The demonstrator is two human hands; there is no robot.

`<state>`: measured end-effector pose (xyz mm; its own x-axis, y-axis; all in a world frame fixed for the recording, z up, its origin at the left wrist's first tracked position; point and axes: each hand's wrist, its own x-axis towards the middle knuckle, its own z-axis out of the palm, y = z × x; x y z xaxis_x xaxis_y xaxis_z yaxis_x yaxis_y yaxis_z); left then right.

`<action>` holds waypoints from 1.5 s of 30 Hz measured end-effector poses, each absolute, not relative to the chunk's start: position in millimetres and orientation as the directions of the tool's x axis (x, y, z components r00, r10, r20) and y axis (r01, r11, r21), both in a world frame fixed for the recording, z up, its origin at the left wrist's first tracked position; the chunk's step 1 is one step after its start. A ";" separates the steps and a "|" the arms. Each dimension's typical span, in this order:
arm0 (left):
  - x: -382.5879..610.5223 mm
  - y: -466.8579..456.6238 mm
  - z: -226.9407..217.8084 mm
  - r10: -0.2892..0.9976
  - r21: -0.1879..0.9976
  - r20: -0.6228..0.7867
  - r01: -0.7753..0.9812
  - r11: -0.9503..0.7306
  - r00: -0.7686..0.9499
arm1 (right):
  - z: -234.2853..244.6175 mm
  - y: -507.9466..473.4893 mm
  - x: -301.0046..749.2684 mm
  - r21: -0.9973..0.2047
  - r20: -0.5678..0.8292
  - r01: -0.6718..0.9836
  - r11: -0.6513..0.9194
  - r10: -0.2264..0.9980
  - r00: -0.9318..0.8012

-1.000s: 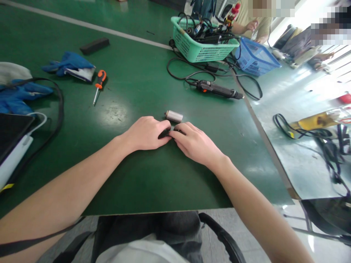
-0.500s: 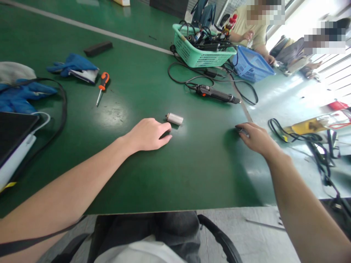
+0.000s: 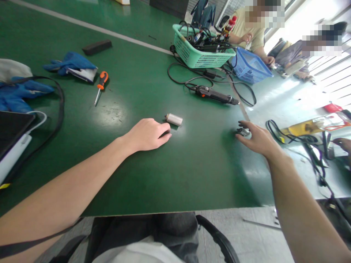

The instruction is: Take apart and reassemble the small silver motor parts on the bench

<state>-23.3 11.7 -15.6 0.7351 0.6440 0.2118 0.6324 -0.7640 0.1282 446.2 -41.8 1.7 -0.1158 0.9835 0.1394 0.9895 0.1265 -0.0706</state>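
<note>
My left hand rests on the green table, its thumb and forefinger apart with nothing between them. Just beyond its fingertips lies a small silver metal cylinder with a dark stub at its left end. Further right, my right hand has its thumb and fingers spread around a small silver and dark metal part. That part sits at the table, partly hidden by the fingers. A black electric screwdriver with an orange switch lies beyond both hands.
An orange-handled screwdriver, blue gloves and a dark block lie left. Behind stand a green basket of cables and a blue basket. Another person's hand shows at the right edge, near cables. Two people sit beyond.
My right hand's fingers have spread, showing more of the small metal part. My left hand stays in place. Another person's hand has come in at the right edge.
</note>
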 end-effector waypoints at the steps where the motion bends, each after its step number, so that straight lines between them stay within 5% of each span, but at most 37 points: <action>1: -23.7 12.1 -16.0 0.644 0.129 0.214 0.632 -0.764 0.735 | 7.4 -40.9 438.3 -0.055 0.162 0.991 0.123 0.980 -0.113; 6: -23.2 12.6 -16.3 0.634 0.134 0.226 0.622 -0.772 0.739 | 22.4 -27.7 350.9 -0.098 0.293 0.963 0.249 0.932 -0.212; 10: -21.8 11.2 -13.8 0.653 0.164 0.244 0.633 -0.756 0.717 | 13.8 -10.3 255.6 -0.174 0.278 0.881 0.440 0.880 -0.385; 15: -21.2 11.3 -11.8 0.728 0.222 0.282 0.695 -0.683 0.625 | 0.4 3.0 191.8 -0.154 0.209 0.875 0.459 0.880 -0.426; 22: -18.3 12.4 -11.2 0.791 0.286 0.302 0.741 -0.608 0.533 | 1.9 -14.9 195.0 -0.195 0.167 0.810 0.552 0.833 -0.528; 30: -14.1 9.9 -8.0 0.732 0.233 0.250 0.694 -0.681 0.634 | -9.9 -42.2 209.8 -0.336 0.290 0.757 0.561 0.826 -0.484; 45: -12.6 8.0 -9.3 0.664 0.122 0.239 0.657 -0.744 0.708 | -21.7 -41.2 200.7 -0.345 0.374 0.744 0.573 0.811 -0.451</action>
<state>-12.6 8.0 -9.3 0.7082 0.6641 0.2395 0.6566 -0.7443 0.1222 200.7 -41.2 -21.7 -0.4506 0.8106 0.3740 0.7438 0.5726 -0.3447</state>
